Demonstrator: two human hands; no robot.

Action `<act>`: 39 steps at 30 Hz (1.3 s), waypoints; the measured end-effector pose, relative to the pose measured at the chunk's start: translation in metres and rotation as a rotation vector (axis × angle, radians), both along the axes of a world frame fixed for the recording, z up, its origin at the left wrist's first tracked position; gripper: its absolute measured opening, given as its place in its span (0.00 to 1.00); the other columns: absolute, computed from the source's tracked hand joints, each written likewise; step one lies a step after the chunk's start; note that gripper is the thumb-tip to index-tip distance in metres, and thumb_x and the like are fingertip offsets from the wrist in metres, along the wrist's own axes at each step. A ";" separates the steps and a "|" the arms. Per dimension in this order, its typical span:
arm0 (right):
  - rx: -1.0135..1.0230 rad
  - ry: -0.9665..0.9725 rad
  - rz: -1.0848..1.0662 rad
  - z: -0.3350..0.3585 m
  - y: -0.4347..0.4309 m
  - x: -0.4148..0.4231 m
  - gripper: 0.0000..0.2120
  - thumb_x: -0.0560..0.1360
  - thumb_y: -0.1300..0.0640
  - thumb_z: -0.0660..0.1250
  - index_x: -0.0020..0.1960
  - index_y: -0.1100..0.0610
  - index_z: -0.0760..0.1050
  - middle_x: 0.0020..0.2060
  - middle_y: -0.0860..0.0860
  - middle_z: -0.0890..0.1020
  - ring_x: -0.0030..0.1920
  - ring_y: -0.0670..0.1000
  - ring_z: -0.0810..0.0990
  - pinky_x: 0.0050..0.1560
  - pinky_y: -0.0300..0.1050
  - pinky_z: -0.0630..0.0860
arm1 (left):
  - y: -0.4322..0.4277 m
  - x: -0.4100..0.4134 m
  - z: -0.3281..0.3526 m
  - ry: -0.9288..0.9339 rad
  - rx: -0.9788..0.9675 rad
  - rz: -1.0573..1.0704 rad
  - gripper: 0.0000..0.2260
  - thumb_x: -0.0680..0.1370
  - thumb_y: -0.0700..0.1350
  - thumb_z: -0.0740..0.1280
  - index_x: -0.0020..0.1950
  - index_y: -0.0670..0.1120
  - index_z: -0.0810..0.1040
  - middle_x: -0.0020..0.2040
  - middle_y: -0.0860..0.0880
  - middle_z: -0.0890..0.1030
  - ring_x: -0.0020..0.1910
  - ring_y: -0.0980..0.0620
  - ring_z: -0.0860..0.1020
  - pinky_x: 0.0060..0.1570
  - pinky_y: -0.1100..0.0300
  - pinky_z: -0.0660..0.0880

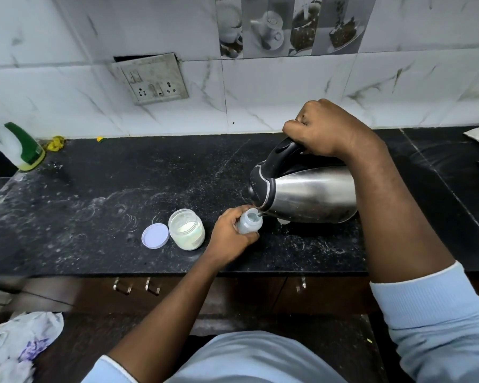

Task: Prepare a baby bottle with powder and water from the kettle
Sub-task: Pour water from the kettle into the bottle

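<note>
The bottle (250, 223) stood open on the black counter (94, 194), near its front edge, wrapped by the left hand (233, 233); fingers closed around its left side, thumb across the lower body. The right hand (324, 128) was fisted tight on the black handle of the kettle (302, 192), which was tipped hard left, spout right at the bottle mouth. A thin stream seemed to run in, but it was hard to make out.

Just left of the bottle: one open jar (186, 229) with white powder, and one lid (155, 235) lying flat beside it, touching or nearly.

Counts: one bottle, one kettle, one jar, one lid. One spray bottle (14, 145) at far left, blurred and cut off by the frame. One wall socket (152, 80) above. A small white thing under the kettle was mostly hidden. Bottle fill level unclear.
</note>
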State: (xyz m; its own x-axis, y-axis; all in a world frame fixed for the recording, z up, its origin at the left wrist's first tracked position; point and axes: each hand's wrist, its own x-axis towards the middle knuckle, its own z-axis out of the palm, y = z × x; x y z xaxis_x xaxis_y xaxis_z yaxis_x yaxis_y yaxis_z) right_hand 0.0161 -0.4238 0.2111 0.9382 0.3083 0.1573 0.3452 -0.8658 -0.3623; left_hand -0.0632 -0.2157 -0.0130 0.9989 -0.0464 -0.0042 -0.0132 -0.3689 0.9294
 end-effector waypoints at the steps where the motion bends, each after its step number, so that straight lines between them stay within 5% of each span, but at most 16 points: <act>1: -0.002 0.001 0.001 0.001 0.001 0.001 0.20 0.71 0.48 0.59 0.26 0.57 0.58 0.23 0.53 0.60 0.29 0.55 0.59 0.31 0.51 0.57 | 0.000 0.000 0.001 0.005 0.007 -0.001 0.31 0.67 0.44 0.80 0.56 0.76 0.77 0.61 0.54 0.81 0.61 0.54 0.81 0.66 0.46 0.78; 18: -0.033 0.049 -0.037 0.007 0.015 0.008 0.20 0.74 0.51 0.61 0.29 0.60 0.61 0.26 0.56 0.64 0.30 0.56 0.61 0.31 0.50 0.57 | 0.002 0.007 -0.002 0.003 0.063 0.000 0.28 0.68 0.42 0.80 0.63 0.61 0.80 0.58 0.53 0.80 0.59 0.53 0.80 0.66 0.50 0.77; 39: 0.026 0.109 -0.042 -0.001 0.018 0.019 0.20 0.76 0.50 0.61 0.29 0.58 0.64 0.26 0.53 0.67 0.29 0.54 0.63 0.32 0.49 0.60 | 0.010 0.018 -0.019 0.003 0.038 0.008 0.27 0.65 0.47 0.80 0.63 0.60 0.81 0.60 0.54 0.82 0.60 0.52 0.82 0.65 0.43 0.79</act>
